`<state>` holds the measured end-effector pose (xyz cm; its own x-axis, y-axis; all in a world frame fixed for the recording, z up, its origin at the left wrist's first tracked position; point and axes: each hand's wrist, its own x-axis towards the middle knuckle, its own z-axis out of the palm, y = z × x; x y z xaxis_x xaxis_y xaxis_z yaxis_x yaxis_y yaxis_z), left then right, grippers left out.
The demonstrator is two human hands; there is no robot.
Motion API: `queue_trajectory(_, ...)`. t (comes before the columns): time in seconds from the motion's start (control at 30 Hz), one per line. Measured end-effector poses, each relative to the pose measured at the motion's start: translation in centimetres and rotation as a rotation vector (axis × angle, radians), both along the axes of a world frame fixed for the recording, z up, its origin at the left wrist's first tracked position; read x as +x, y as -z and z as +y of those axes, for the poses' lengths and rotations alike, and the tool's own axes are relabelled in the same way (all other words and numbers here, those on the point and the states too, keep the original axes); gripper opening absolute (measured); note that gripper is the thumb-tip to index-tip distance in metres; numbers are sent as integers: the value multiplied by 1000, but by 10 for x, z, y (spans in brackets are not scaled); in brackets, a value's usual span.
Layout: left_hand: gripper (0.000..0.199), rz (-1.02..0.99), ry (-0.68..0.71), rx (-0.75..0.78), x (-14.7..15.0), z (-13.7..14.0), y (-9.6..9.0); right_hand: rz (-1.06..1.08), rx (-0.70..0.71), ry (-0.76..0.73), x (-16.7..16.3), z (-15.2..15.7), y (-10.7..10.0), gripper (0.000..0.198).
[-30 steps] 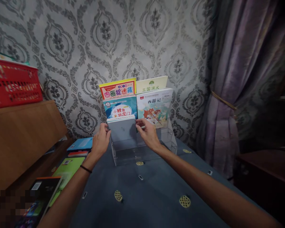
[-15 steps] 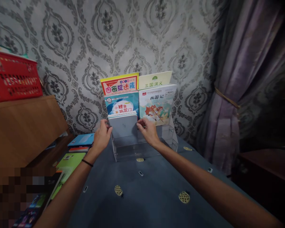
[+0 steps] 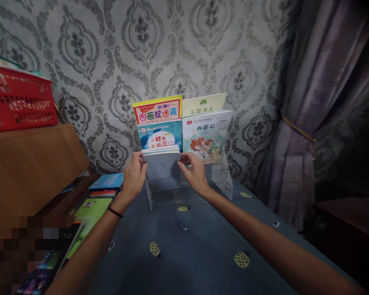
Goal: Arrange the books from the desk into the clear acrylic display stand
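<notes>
Left hand [image 3: 134, 176] and right hand [image 3: 196, 174] pinch opposite edges of a grey-fronted book stack [image 3: 162, 166] at a clear rack [image 3: 164, 196], before a blue book [image 3: 161, 133]; seating it seems underway, the next move needing even pressure.

The clear stepped plastic rack [image 3: 169, 198] looks smooth and glossy; the grey rectangular paper book [image 3: 162, 166], smooth and matt; the dark-blue printed cloth [image 3: 199, 254], matt; at left, the red slotted plastic basket [image 3: 27, 91] and brown grained wooden panel [image 3: 33, 164], smooth; at right, the lilac draped cloth curtain [image 3: 313, 94], softly lustrous
</notes>
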<state>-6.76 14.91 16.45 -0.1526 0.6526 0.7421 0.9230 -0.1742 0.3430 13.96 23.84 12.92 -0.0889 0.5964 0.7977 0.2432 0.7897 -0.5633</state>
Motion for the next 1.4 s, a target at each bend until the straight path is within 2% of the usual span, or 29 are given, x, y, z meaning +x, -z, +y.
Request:
queue_trajectory(0.17, 28, -45, 51, -16, -6, 2, -4, -66, 63, -15, 0, -3, -11, 25)
queue_trajectory(0.33, 23, -121, 138, -38, -11, 2, -7, -135, 18, -14, 0, 0, -11, 25)
queue_trajectory(0.57, 20, -205, 199, -91, -12, 3, -9, -49, 19, -15, 0, -3, -11, 35)
queue_trajectory(0.8, 20, -352, 387, -144, -20, 22, 5, -146, 85, 28, 4, -1, -22, 40)
queue_trajectory(0.9, 28, -393, 460, -182, -24, 31, 13, -143, 72, 25, 4, 6, -20, 49)
queue_trajectory(1.03, 31, -391, 459, -269, -29, 38, 25, -112, 28, -8, 3, 13, -16, 55)
queue_trajectory(1.17, 35, -384, 456, -311, -32, 41, 33, -77, -44, -129, 3, 15, -11, 59)
queue_trajectory(1.3, 34, -383, 461, -327, -34, 42, 34, -20, -76, -179, 2, 15, -5, 62)
queue_trajectory(1.4, 30, -396, 459, -347, -35, 43, 32, 17, -93, -212, 0, 16, -1, 53)
